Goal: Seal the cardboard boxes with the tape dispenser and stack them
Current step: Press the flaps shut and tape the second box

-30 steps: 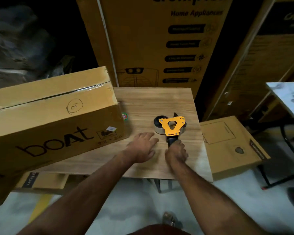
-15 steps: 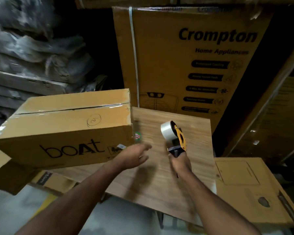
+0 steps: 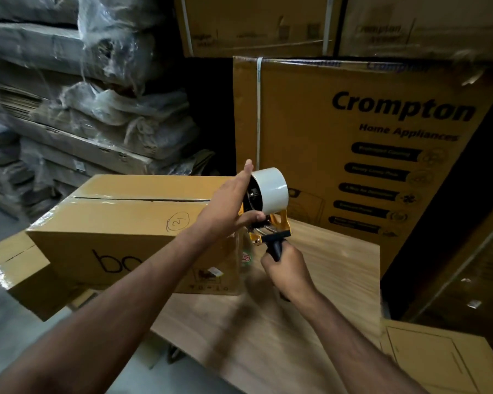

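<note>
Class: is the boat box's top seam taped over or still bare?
Bare: a dark open slit runs along the boat box top, no tape across it.

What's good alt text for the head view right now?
A person holds a yellow tape dispenser up over a wooden table, right hand gripping its black handle, left hand at the white tape roll. Beside it sits a boAt cardboard box, its top seam untaped, before stacked Crompton cartons.

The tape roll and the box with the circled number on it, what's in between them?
In the head view, the person's left hand lies between the tape roll and the circled number on the boat box, fingers against the roll's side, thumb under it.
</note>
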A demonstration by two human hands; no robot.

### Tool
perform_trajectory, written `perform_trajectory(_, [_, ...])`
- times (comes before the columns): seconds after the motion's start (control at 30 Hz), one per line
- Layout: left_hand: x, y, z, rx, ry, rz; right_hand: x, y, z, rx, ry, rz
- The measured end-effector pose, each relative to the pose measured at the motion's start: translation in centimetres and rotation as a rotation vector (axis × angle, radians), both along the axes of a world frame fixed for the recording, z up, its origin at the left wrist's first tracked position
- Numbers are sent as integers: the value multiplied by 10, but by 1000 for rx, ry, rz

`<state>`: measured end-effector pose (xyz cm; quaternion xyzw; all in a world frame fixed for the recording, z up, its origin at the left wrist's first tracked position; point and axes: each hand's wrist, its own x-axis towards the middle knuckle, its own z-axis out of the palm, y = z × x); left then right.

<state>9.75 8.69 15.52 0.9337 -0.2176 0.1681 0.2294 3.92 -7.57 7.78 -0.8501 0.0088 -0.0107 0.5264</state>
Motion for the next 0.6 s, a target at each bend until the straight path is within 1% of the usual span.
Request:
perform_trajectory(0.1, [14, 9, -5, -32, 45, -47, 6, 2, 5, -8, 49, -3])
perform_trajectory(0.17, [27, 18, -11, -137, 106, -86, 13, 5, 11, -23, 48, -9])
perform_trajectory(0.2, [31, 22, -14, -268, 161, -76, 17, 7, 14, -21, 37, -13])
perform_trajectory(0.27, [38, 28, -18, -659, 354, -4, 23, 11, 21, 21, -1, -17])
perform_trajectory(0.33, [52, 33, -26, -1076, 690, 32, 28, 17, 30, 92, -20, -7])
perform_trajectory(0.37, [60, 35, -31, -1221, 871, -7, 32, 21, 34, 129, -23, 1])
perform_trajectory(0.4, [67, 38, -37, -1289, 1023, -76, 34, 25, 37, 158, -24, 8])
perform_trajectory(0.47, [82, 42, -47, -1330, 1220, -231, 42, 32, 40, 195, -22, 20])
perform_trajectory(0.53, [98, 50, -52, -1383, 1299, -342, 50, 39, 41, 225, -20, 16])
perform_trajectory(0.6, [114, 59, -55, -1424, 1332, -407, 58, 46, 41, 244, -23, 2])
